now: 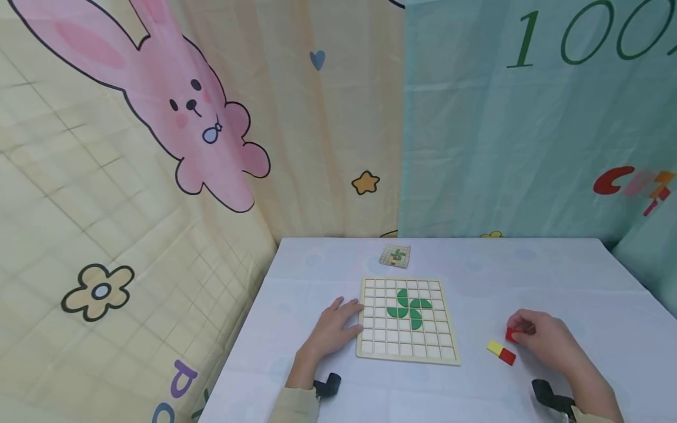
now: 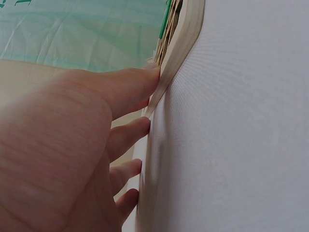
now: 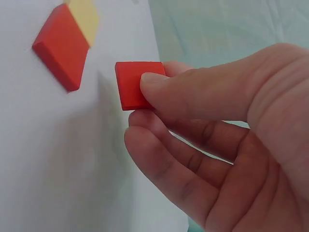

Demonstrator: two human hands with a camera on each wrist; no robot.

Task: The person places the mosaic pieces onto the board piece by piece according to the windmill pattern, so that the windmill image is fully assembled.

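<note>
My right hand [image 1: 542, 338] pinches a red square tile [image 3: 129, 86] between thumb and fingers, held above the table in the right wrist view. Just left of it in the head view lie a yellow tile [image 1: 495, 347] and a second red tile [image 1: 507, 356], corner to corner or edge to edge. With fingers spread, my left hand [image 1: 333, 329] touches the left edge of a wooden grid board [image 1: 404, 351]; in the left wrist view its fingertips rest along the board's side [image 2: 170, 63]. Green rounded pieces [image 1: 415, 319] form a pinwheel on the board's cells.
Behind the board lies a small pattern card [image 1: 395, 257] showing a grid with a green pinwheel. A white cloth covers the table [image 1: 317, 264]. Printed curtains [image 1: 328, 129] hang along its back and left sides.
</note>
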